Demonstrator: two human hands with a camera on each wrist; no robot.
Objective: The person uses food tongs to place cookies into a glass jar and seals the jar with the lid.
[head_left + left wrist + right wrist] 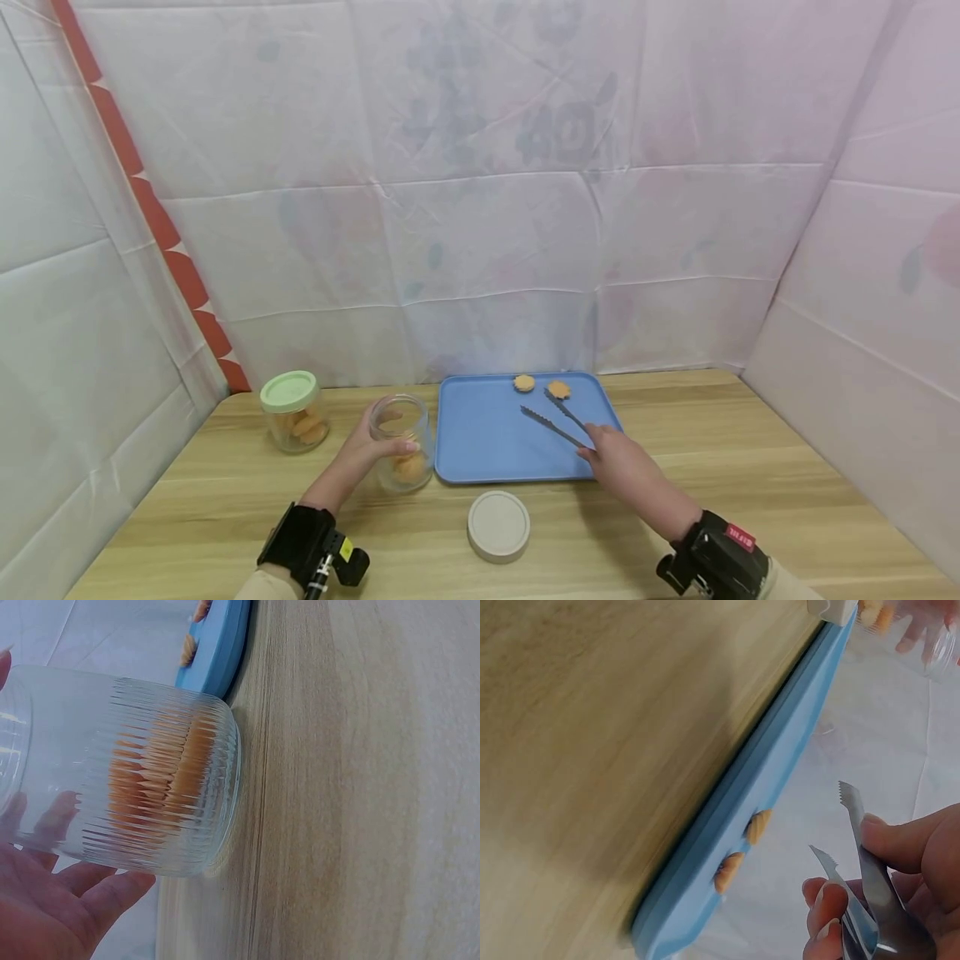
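My left hand (365,451) gripped the ribbed glass jar (402,441) at lower centre-left of the wooden desk (750,475) — my right hand (619,461) pinched serrated metal tongs (555,420) over the smooth blue tray (480,433).

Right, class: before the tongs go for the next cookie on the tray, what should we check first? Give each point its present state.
1. Open jar steadied: left hand grips its side; ok.
2. Jar mouth uncovered: its lid lies on the table; ok.
3. Tongs held: right hand grips their handle end; ok.
4. Tong tips apart, nothing between them; ok.
5. Cookies left on the blue tray: two at its far edge; ok.
6. Room left in the jar: contents sit low; ok.
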